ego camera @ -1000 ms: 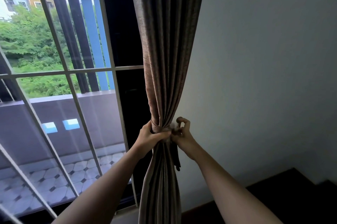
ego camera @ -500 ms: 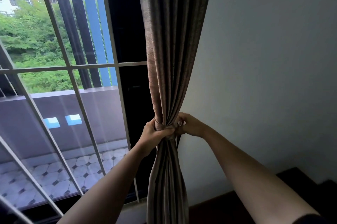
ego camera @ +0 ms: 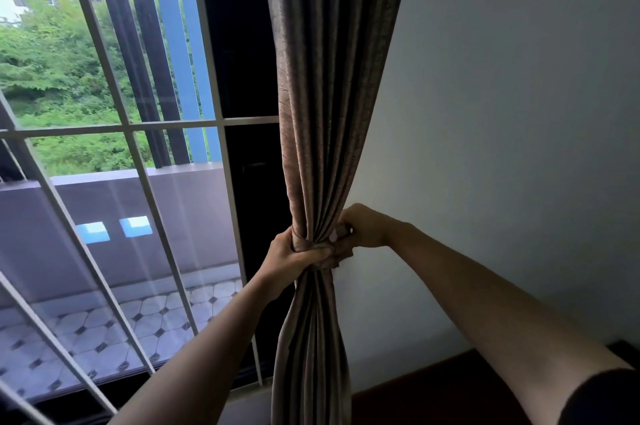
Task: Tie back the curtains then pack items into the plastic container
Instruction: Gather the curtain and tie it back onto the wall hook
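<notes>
- my left hand (ego camera: 294,260) is clenched round the gathered curtain (ego camera: 329,113) at its narrowest spot, with the thumb across the front.
- my right hand (ego camera: 365,227) curls in from the wall side. its fingers (ego camera: 338,234) pinch something at that same spot, probably the end of the tie, though the folds hide it.
- the tie (ego camera: 295,237) shows only as a thin band at the left edge of the bunch, just above my left hand. i cannot tell whether it is fastened.
- if my left grip slackens before the tie is secured, i expect the pleats to spring out and the bunch to fan open.
- my right fingers are working half blind behind the cloth. a slip could let the tie's end drop out of reach.
- tugging down too hard could strain the curtain's top fixing, which is out of view.
- the curtain hangs between the window (ego camera: 138,126) and the wall (ego camera: 519,113).
- the plastic container is nowhere in view, so i judge packing not yet begun.
</notes>
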{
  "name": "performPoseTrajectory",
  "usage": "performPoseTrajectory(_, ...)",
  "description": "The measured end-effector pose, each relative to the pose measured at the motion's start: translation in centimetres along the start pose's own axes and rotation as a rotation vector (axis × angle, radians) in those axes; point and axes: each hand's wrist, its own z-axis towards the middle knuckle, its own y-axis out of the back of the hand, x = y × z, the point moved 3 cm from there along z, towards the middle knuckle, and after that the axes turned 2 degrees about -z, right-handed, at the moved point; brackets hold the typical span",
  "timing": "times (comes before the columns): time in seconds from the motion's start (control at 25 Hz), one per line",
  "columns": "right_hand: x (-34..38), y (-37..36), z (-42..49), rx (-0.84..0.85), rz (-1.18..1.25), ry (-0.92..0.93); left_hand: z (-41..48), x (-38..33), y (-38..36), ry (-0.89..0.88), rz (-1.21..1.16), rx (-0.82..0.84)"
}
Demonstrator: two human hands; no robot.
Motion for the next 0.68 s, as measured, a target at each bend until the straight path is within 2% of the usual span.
performPoseTrajectory(0.16, -0.3, 0.8, -0.5, 0.104, -0.328, -0.071, -0.2, 0.0, 0.8, -0.007, 0.011, -0.022)
performPoseTrajectory(0.28, -0.9, 1.1, -0.8, 0.102, -0.531, -0.131, -0.3, -0.2, 1.2, -0.008, 0.013, -0.032)
performPoseTrajectory(0.4, -0.5, 1.0, -2.2, 0.102, -0.438, -0.089, -0.3, -0.3, 1.2, -0.011, 0.016, -0.037)
performPoseTrajectory(0.52, 0.6, 0.7, -4.1, 0.095, -0.201, -0.122, -0.5, -0.2, 1.1, -0.012, 0.031, -0.034)
performPoseTrajectory(0.68, 3.2, -0.6, -6.2, -0.046, -0.302, -0.250, -0.7, -0.4, 1.7, -0.008, 0.013, -0.072)
